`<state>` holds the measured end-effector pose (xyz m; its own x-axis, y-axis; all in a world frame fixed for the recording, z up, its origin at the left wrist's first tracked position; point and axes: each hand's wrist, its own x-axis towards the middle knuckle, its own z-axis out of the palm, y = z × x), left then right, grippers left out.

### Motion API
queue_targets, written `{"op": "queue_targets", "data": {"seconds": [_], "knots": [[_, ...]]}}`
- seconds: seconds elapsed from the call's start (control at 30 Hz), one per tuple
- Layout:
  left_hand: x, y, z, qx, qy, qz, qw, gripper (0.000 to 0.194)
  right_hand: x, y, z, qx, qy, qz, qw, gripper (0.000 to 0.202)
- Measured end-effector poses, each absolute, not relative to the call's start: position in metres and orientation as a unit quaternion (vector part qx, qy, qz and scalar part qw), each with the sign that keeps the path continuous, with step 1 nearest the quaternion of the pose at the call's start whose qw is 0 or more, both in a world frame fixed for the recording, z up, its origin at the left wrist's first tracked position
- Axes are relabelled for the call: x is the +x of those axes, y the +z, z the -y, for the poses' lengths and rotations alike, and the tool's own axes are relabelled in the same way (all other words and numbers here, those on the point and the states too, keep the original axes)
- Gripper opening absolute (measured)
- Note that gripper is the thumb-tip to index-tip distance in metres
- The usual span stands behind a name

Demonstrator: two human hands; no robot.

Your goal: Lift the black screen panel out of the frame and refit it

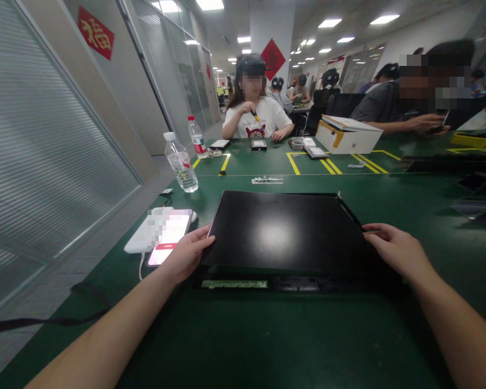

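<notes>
A flat black LCD panel (281, 232) lies face up between my hands, its front edge tilted up off what is beneath it. My left hand (189, 251) grips its left edge, thumb on top. The right edge is pinched by my right hand (395, 248), with the fingertips partly hidden by the edge. Below the panel's front edge shows a dark frame (303, 283) with a green circuit board strip (235, 283) at its left half. A thin dark strip stands out along the panel's right side.
Left of the panel are a lit phone (174, 232), a white box-like device (141, 235) with a cable, and a water bottle (182, 165). Torn white strips (267, 180) lie behind it. Across the green table, a person (257, 108) holds a screwdriver near small drives; a white box (348, 135) stands right.
</notes>
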<state>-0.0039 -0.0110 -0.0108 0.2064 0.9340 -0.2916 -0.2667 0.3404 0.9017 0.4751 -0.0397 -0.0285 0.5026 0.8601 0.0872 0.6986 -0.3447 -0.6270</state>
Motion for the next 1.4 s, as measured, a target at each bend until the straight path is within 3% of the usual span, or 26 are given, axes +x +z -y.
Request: {"op": "queue_targets", "data": {"seconds": [0.53, 1.4], "knots": [[-0.0003, -0.0133, 0.0135, 0.391, 0.447, -0.473, 0.651, 0.055, 0.4761, -0.0288, 0.0407, -0.804, 0.123, 0.5, 0.298, 0.026], [-0.0037, -0.0175, 0.0091, 0.4, 0.439, -0.478, 0.647, 0.065, 0.4714, -0.0263, 0.0427, -0.804, 0.091, 0.542, 0.228, 0.032]]}}
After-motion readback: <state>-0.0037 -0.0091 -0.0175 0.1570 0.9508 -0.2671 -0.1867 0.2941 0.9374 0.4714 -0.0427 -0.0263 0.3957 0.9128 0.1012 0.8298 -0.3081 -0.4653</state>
